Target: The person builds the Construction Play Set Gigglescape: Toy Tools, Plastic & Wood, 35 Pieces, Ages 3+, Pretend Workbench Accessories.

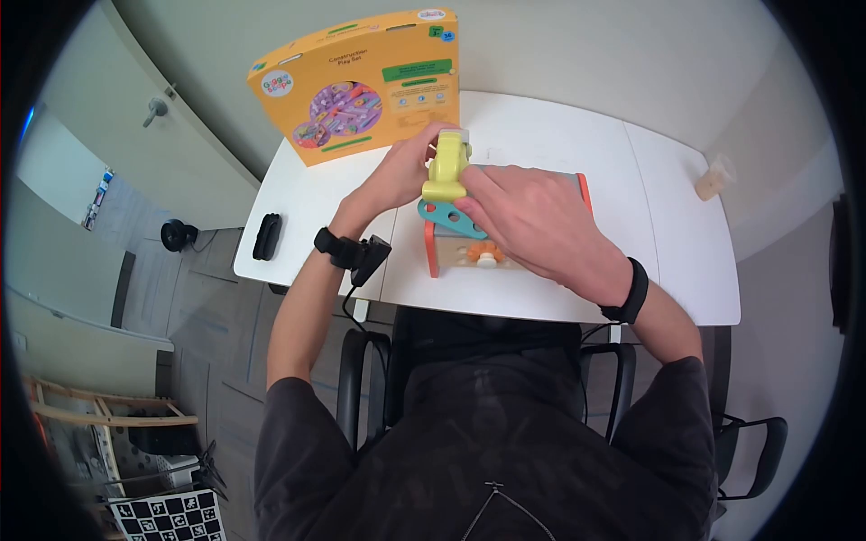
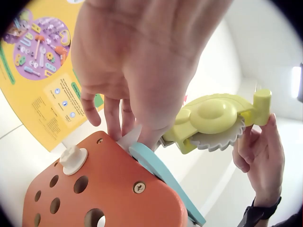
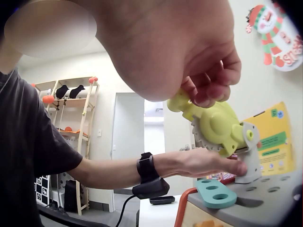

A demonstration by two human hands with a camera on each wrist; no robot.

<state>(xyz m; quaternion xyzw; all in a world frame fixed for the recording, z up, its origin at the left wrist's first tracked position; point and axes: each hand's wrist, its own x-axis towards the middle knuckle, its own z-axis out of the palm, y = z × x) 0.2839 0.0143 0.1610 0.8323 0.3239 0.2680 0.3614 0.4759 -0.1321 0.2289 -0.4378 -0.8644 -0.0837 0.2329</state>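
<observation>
A yellow-green toy circular saw (image 1: pixel 445 167) with a grey toothed blade stands on a grey bracket (image 3: pixel 251 158) over the toy workbench (image 3: pixel 272 189). My right hand (image 1: pixel 546 221) holds the saw's handle end with curled fingers. My left hand (image 1: pixel 401 176) is low at the bracket, thumb against its base in the right wrist view; its other fingers are behind the bracket. A teal strip with holes (image 3: pixel 217 193) lies on the bench top beside it. A white peg (image 2: pixel 73 158) sticks out of the bench's red-orange side panel (image 2: pixel 123 184).
Behind the bench stands a yellow play-set box (image 1: pixel 361 90) on the white table (image 1: pixel 690 261). A black case (image 1: pixel 267 236) lies near the left edge, and a cup (image 1: pixel 714 178) stands at the right. Orange and white pieces (image 1: pixel 487 252) sit at the bench's front.
</observation>
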